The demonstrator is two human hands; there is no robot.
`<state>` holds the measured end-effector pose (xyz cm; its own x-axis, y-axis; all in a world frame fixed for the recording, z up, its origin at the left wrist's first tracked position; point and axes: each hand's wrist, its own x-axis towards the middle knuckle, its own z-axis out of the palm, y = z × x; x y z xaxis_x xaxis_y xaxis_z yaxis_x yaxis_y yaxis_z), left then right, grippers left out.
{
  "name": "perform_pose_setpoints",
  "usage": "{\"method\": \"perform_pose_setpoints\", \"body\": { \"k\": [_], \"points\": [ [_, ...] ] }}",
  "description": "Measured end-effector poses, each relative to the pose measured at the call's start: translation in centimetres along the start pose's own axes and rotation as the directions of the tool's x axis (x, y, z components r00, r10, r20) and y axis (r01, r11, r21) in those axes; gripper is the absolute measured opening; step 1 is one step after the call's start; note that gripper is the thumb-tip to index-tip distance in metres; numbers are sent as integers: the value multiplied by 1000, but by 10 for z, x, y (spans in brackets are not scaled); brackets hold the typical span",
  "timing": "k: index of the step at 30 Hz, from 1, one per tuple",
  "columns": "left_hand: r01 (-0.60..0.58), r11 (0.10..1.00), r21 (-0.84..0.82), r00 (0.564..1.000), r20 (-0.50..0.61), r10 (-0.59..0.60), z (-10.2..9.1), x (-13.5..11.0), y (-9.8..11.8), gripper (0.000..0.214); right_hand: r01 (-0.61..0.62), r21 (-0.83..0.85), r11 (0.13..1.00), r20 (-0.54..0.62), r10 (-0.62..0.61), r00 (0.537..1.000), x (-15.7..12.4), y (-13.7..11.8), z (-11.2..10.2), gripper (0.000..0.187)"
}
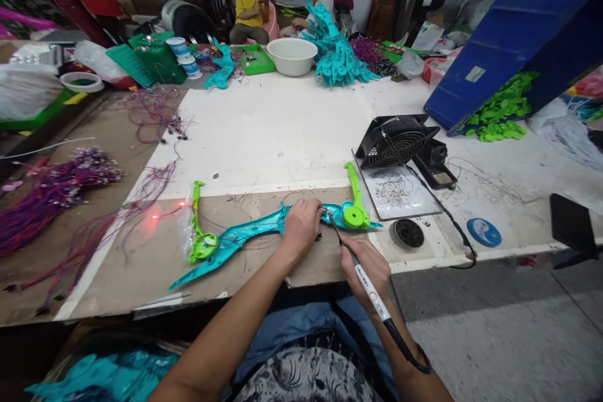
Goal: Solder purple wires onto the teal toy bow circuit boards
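Observation:
A long teal plastic toy bow lies across the brown board in front of me, with a green curved piece at its right end and another green piece at its left. My left hand presses down on the bow's middle, fingers closed on thin wires. My right hand grips a white and black soldering iron, its tip touching the bow just right of my left hand. A small red light glows on the wires at the left.
A black fan and a metal plate stand at the right, with a round tin near them. Purple wire bundles lie at the left. A tilted blue crate, green parts, a white bowl and seated people are at the back.

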<state>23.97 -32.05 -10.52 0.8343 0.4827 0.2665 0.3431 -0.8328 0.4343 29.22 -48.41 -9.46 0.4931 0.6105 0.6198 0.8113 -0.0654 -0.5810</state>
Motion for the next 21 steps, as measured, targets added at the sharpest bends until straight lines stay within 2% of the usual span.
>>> {"method": "perform_pose_setpoints", "body": {
  "k": [15, 21],
  "points": [
    [14, 1000, -8, 1000, -1, -14, -2, 1, 2, 15, -9, 0, 1000, 18, 9, 1000, 2, 0, 2, 29],
    [38, 999, -37, 998, -44, -40, -4, -1, 1, 14, 7, 9, 1000, 11, -7, 1000, 3, -3, -2, 26]
  ]
}}
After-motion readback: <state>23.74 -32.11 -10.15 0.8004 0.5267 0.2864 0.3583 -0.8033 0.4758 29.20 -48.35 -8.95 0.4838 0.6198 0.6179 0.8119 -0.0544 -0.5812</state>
